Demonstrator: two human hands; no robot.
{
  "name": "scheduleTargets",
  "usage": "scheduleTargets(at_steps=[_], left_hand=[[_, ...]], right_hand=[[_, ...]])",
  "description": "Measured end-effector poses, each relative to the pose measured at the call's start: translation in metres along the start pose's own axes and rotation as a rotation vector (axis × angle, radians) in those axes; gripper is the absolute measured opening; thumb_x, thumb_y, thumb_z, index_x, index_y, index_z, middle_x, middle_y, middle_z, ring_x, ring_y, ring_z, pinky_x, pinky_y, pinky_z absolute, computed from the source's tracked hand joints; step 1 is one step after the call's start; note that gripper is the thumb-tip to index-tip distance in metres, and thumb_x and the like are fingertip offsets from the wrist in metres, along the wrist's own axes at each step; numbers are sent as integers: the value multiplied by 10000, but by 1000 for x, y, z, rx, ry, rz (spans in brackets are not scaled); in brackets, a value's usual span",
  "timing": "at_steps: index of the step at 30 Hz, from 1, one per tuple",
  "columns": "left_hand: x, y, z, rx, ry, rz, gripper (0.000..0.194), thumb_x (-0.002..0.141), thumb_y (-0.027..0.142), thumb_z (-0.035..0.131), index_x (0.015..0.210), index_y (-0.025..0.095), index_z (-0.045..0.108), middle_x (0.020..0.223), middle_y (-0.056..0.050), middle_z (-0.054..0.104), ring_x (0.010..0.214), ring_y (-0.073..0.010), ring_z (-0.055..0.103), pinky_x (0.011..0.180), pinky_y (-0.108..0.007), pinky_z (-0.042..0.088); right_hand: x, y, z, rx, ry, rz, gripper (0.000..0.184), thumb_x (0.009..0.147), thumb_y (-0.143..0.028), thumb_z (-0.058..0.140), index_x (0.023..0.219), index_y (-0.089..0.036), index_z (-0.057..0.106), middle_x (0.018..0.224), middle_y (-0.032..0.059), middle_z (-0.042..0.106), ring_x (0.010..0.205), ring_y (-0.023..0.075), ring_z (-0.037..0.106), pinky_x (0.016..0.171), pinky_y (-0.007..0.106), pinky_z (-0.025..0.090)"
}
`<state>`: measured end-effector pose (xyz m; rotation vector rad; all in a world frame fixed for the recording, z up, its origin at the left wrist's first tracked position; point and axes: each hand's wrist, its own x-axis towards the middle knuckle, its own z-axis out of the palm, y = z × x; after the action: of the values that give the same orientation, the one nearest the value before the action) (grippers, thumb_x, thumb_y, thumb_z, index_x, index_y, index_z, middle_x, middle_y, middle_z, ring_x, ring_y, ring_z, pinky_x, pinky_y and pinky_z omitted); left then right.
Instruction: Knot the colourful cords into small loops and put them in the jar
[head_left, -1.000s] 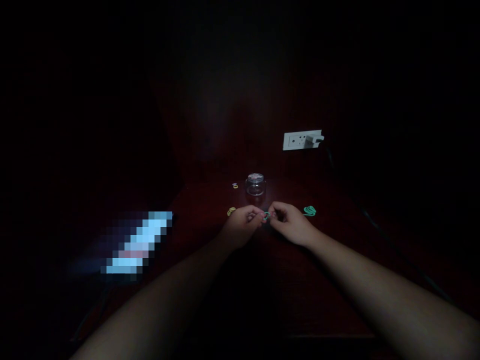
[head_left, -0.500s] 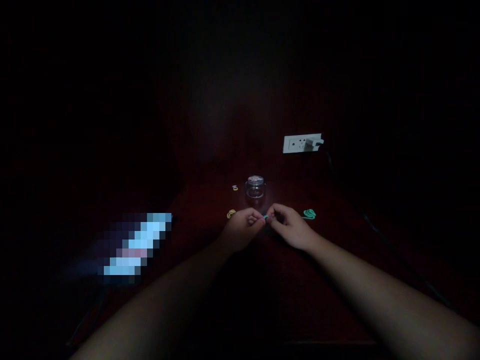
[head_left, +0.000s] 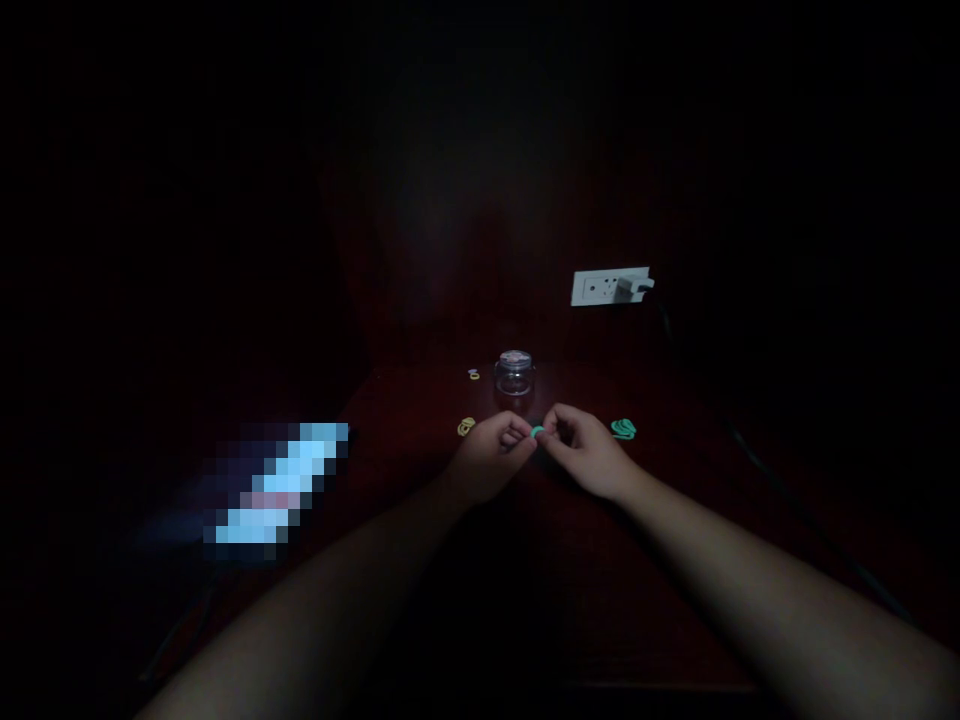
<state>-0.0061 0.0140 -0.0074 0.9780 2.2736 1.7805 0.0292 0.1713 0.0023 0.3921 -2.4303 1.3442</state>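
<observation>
A small green elastic band (head_left: 537,431) sits between my two hands at the middle of the dark red table. My left hand (head_left: 493,452) pinches its left side with thumb and fingertips. On the other side, the thumb and fingers of my right hand (head_left: 583,448) are closed on it too. A pile of green bands (head_left: 623,429) lies just right of my right hand. Yellow bands (head_left: 466,427) lie beside my left hand, partly hidden by it. Behind the hands stands a clear lidded jar (head_left: 514,377).
A small yellow band and a pale one (head_left: 474,375) lie left of the jar. A lit, pixelated screen (head_left: 285,490) is at the left. On the back wall is a white socket (head_left: 610,286) with a plug; a dark cable (head_left: 795,510) runs along the right.
The green band between my fingertips now shows more plainly as a rounded piece. The green strand stretching left from the pile is no longer seen. The view has shifted slightly.
</observation>
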Motion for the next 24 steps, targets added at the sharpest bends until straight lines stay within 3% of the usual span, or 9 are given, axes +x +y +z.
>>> scheduleTargets(at_steps=[13, 19, 24], left_hand=[[0, 4, 0, 4, 43, -5, 117, 743, 247, 560, 790, 142, 538, 654, 17, 535, 572, -71, 471, 518, -180, 377], [0, 6, 0, 2, 53, -24, 83, 740, 217, 542, 771, 140, 533, 653, 10, 559, 576, -76, 491, 530, -185, 392], [0, 9, 1, 45, 95, -42, 96, 727, 228, 560, 764, 141, 540, 638, 18, 543, 565, -72, 479, 518, -178, 385]], right_hand=[[0, 4, 0, -28, -52, 26, 214, 775, -327, 484, 633, -174, 437, 568, -34, 433, 539, 97, 389, 495, 218, 311], [-3, 0, 2, 79, -130, 72, 275, 832, -383, 414, 654, -176, 443, 547, -31, 453, 499, 97, 426, 469, 215, 323], [-3, -2, 0, 163, -118, 97, 225, 849, -364, 383, 736, -181, 449, 551, -37, 464, 485, 100, 438, 464, 216, 335]])
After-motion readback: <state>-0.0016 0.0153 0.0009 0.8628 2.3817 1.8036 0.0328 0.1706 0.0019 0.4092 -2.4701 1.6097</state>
